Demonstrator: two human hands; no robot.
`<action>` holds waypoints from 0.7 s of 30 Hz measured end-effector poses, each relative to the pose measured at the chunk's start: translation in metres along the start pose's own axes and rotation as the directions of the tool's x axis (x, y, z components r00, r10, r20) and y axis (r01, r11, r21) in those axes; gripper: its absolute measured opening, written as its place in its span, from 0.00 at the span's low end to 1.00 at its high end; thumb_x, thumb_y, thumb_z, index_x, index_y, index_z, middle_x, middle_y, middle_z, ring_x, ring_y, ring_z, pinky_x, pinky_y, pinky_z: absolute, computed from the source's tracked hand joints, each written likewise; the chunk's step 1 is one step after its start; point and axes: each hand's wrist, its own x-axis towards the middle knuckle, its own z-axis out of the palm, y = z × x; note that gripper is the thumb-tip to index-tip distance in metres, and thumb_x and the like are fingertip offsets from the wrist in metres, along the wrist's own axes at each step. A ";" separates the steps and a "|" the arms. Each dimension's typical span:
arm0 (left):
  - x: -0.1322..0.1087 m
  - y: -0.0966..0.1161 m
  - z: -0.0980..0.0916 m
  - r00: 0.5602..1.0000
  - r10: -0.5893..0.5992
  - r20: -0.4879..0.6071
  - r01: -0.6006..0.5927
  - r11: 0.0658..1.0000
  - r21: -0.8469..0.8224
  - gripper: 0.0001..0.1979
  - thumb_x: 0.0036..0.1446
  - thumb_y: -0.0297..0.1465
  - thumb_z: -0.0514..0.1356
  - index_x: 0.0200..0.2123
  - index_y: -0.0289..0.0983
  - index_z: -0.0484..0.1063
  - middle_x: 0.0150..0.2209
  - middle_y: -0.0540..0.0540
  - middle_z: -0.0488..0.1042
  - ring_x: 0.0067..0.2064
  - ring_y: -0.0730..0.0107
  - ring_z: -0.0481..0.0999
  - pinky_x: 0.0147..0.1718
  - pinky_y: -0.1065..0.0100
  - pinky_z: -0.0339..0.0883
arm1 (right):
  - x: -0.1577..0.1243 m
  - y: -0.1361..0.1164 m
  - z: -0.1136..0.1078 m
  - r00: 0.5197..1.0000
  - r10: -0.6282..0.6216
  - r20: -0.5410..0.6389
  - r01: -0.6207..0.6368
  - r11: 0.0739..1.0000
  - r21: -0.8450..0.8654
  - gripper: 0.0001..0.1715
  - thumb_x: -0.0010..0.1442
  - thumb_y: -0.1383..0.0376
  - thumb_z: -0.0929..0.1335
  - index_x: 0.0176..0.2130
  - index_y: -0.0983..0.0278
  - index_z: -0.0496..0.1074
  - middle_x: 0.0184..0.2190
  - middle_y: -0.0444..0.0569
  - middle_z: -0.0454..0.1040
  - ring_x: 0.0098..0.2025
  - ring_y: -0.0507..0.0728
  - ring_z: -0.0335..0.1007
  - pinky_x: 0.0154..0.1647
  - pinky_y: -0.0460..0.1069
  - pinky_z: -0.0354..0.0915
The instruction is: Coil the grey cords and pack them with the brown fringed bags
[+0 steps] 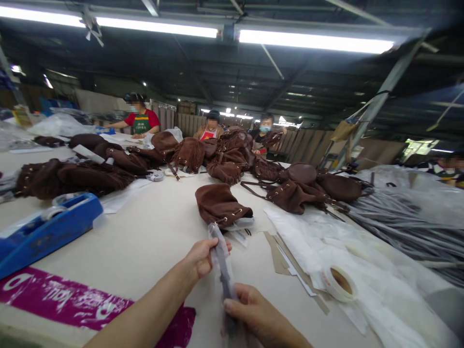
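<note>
A long, narrow dark strip wrapped in clear plastic, which looks like a strap (225,279), runs upright through the middle of the view. My left hand (203,257) pinches it near its far end, thumb on top. Lower down, my right hand (255,311) grips the same strip between thumb and fingers. Just beyond the far end lies a brown drawstring bag (219,203) on the white table (155,237), its gathered mouth toward me. Plastic pokes out from under that mouth. The strip's near end is blurred and partly hidden by my right hand.
Brown bags (232,147), some fringed, are heaped across the table. A blue tape dispenser (54,227) stands at left, near purple printed material (68,299). At right are a tape roll (339,284), white sheets (391,290) and grey strips (402,227). Several people work beyond.
</note>
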 end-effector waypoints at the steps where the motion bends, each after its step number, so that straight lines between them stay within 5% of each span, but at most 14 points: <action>1: 0.000 0.000 0.003 1.000 0.007 -0.002 -0.007 1.000 0.011 0.11 0.63 0.25 0.51 0.42 0.25 0.71 0.33 0.35 0.79 0.30 0.66 0.80 0.32 0.70 0.74 | 0.002 0.002 -0.001 1.000 0.024 0.009 -0.024 0.999 0.036 0.25 0.44 0.53 0.76 0.34 0.68 0.70 0.21 0.42 0.70 0.22 0.50 0.68 0.25 0.43 0.63; 4: -0.001 0.001 0.007 0.999 0.041 -0.023 -0.039 0.998 0.048 0.12 0.64 0.25 0.50 0.39 0.25 0.72 0.31 0.36 0.79 0.29 0.67 0.79 0.32 0.71 0.74 | 0.008 0.005 -0.012 0.997 0.074 0.025 -0.076 0.991 0.107 0.31 0.40 0.51 0.77 0.36 0.69 0.70 0.20 0.44 0.71 0.20 0.51 0.69 0.22 0.43 0.61; 11: -0.008 0.006 0.001 0.994 0.098 -0.054 -0.086 0.977 0.196 0.13 0.63 0.28 0.51 0.33 0.28 0.72 0.28 0.40 0.78 0.26 0.70 0.77 0.27 0.73 0.71 | 0.005 -0.016 -0.033 0.970 -0.078 0.230 0.030 0.979 0.203 0.26 0.45 0.57 0.77 0.38 0.73 0.72 0.25 0.49 0.74 0.22 0.46 0.67 0.22 0.39 0.54; 14: -0.021 0.005 -0.009 0.973 0.222 -0.059 -0.177 0.889 0.422 0.14 0.62 0.35 0.52 0.37 0.30 0.71 0.27 0.41 0.76 0.25 0.66 0.75 0.23 0.70 0.68 | 0.001 -0.031 -0.032 0.970 -0.126 0.208 0.062 0.956 0.287 0.24 0.46 0.59 0.77 0.38 0.70 0.71 0.25 0.46 0.73 0.21 0.46 0.68 0.21 0.40 0.54; 16: -0.030 0.006 -0.014 0.841 0.539 0.042 -0.412 0.590 0.694 0.16 0.59 0.35 0.55 0.46 0.32 0.69 0.34 0.40 0.77 0.33 0.61 0.76 0.31 0.63 0.71 | -0.003 -0.041 -0.031 0.969 -0.150 0.197 0.079 0.941 0.328 0.23 0.46 0.59 0.77 0.37 0.69 0.70 0.25 0.45 0.71 0.21 0.46 0.67 0.21 0.40 0.54; 18: -0.036 0.009 -0.015 0.573 0.737 0.358 -0.598 0.077 0.798 0.23 0.54 0.30 0.58 0.54 0.37 0.65 0.50 0.38 0.72 0.50 0.54 0.72 0.49 0.54 0.65 | -0.007 -0.050 -0.031 0.966 -0.164 0.198 0.090 0.938 0.336 0.22 0.48 0.60 0.77 0.37 0.70 0.70 0.26 0.45 0.71 0.21 0.45 0.67 0.21 0.40 0.53; 19: -0.035 0.011 -0.013 0.467 0.712 0.524 -0.647 -0.128 0.751 0.27 0.51 0.26 0.59 0.56 0.41 0.64 0.56 0.40 0.68 0.57 0.52 0.65 0.57 0.51 0.57 | -0.009 -0.054 -0.031 0.964 -0.173 0.202 0.097 0.936 0.338 0.22 0.48 0.60 0.77 0.37 0.70 0.70 0.26 0.45 0.71 0.21 0.45 0.67 0.21 0.40 0.53; 21: -0.028 0.015 -0.005 0.394 0.546 0.740 -0.715 -0.324 0.620 0.27 0.49 0.22 0.58 0.53 0.44 0.69 0.58 0.44 0.67 0.62 0.53 0.59 0.63 0.49 0.42 | -0.011 -0.058 -0.033 0.958 -0.209 0.195 0.129 0.925 0.357 0.21 0.48 0.59 0.77 0.37 0.68 0.70 0.26 0.44 0.71 0.21 0.45 0.67 0.20 0.40 0.53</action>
